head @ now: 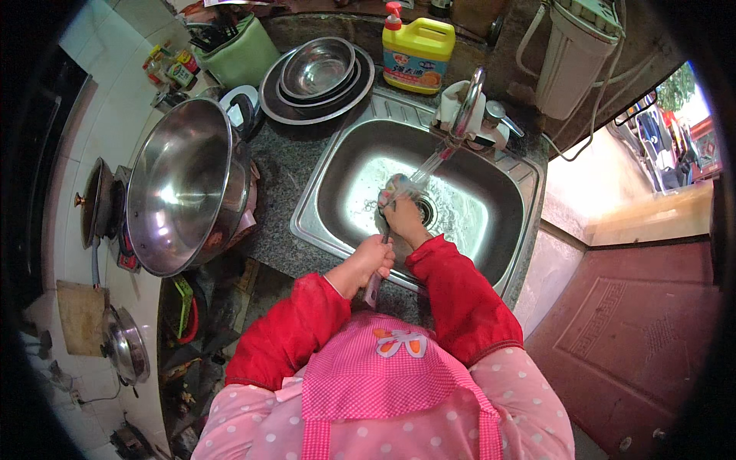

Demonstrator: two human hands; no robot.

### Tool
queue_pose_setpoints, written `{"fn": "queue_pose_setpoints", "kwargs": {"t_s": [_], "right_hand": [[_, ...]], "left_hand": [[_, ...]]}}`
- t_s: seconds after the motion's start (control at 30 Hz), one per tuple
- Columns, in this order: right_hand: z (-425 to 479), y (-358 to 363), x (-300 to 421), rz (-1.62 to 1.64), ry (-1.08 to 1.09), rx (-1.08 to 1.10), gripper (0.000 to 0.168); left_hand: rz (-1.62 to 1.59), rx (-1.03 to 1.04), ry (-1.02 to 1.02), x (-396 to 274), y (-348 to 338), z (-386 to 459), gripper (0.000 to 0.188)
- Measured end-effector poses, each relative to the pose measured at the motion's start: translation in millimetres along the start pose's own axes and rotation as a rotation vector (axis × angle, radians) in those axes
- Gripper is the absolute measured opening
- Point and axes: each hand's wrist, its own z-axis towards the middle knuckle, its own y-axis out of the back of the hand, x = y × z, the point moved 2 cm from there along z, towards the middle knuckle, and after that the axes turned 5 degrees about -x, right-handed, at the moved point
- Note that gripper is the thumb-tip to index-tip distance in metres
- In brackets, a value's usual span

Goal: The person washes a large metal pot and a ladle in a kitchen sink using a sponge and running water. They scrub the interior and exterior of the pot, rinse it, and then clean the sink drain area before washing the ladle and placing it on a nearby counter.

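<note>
My left hand (371,261) is closed round the handle of a long-handled utensil (372,289) near the front rim of the steel sink (322,172). The utensil's head lies over the basin, mostly hidden by a multicoloured cloth (394,190), so its kind cannot be told. My right hand (404,217) presses the cloth against that head. Water runs from the curved tap (470,106) onto the cloth, just left of the drain (425,210). Foamy water covers part of the basin's floor.
Steel bowls (318,66) are stacked behind the sink at left, beside a yellow detergent jug (418,54). A large steel basin (181,187) stands tilted on the left. A white water filter housing (575,57) hangs at the back right. A reddish door (627,339) is at right.
</note>
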Motion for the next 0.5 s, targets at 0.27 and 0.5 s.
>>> {"fn": "queue_pose_setpoints", "kwargs": {"t_s": [0.27, 0.5], "right_hand": [[-29.7, -3.1, 11.9, 0.283, -0.063, 0.179, 0.034], [-33.8, 77.4, 35.6, 0.461, -0.021, 0.038, 0.020]], "left_hand": [[0.280, 0.057, -0.086, -12.2, 13.6, 13.1, 0.008], [0.126, 0.080, -0.023, -14.3, 30.9, 11.1, 0.017]]}}
